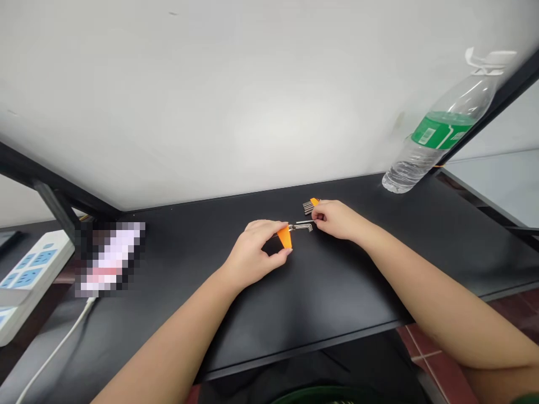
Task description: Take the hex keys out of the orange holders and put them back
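Between the thumb and fingers of my left hand (256,249) is an orange hex key holder (285,237), gripped at its top and bottom edges. Several L-shaped hex keys (304,226) stick out of it to the right. My right hand (337,220) pinches a single thin metal hex key (305,221), pointing left just above the others. Right behind that hand, partly hidden by its fingers, lies a second orange holder (314,201) with several metal keys (308,208) on the black tabletop (337,297).
A large water bottle (442,132) with a green label stands at the back right. On the left lie a pixelated object (112,258) with a white cable (59,350) and a white power strip (36,280). A pale wall (252,101) rises behind the table.
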Motion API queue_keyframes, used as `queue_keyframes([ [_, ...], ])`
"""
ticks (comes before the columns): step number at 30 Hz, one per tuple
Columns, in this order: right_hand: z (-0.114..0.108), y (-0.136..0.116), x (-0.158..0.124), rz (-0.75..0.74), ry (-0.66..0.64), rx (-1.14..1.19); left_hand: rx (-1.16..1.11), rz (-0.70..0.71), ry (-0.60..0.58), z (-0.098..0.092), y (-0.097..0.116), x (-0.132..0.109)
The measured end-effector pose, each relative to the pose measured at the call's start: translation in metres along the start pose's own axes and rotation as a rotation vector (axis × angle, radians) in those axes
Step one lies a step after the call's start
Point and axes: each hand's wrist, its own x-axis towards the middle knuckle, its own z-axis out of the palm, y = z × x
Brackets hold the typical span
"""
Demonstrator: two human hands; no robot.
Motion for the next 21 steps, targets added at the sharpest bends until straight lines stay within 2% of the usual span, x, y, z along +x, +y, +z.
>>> queue_keyframes([
  [4, -0.005, -0.001, -0.003, 0.155, -0.032, -0.096, 0.008, -0.001, 0.004, 0.0, 0.0, 0.0],
  [7, -0.01, -0.004, -0.006, 0.194, -0.05, -0.045, 0.015, -0.026, 0.014, -0.002, 0.0, 0.001],
  [9, -0.013, -0.009, -0.008, 0.12, -0.023, 0.058, 0.011, -0.055, 0.022, -0.002, -0.001, 0.001],
  [12, -0.016, -0.021, -0.011, -0.135, 0.089, 0.234, -0.007, -0.108, 0.036, -0.004, -0.002, 0.002],
  [15, -0.017, -0.032, -0.013, -0.361, 0.233, 0.3, -0.027, -0.141, 0.053, -0.003, -0.003, 0.002],
  [18, -0.018, -0.038, -0.013, -0.466, 0.295, 0.316, -0.027, -0.159, 0.071, -0.002, -0.002, 0.001],
  [21, -0.017, -0.037, -0.014, -0.499, 0.318, 0.312, -0.033, -0.159, 0.092, -0.002, -0.002, 0.001],
])
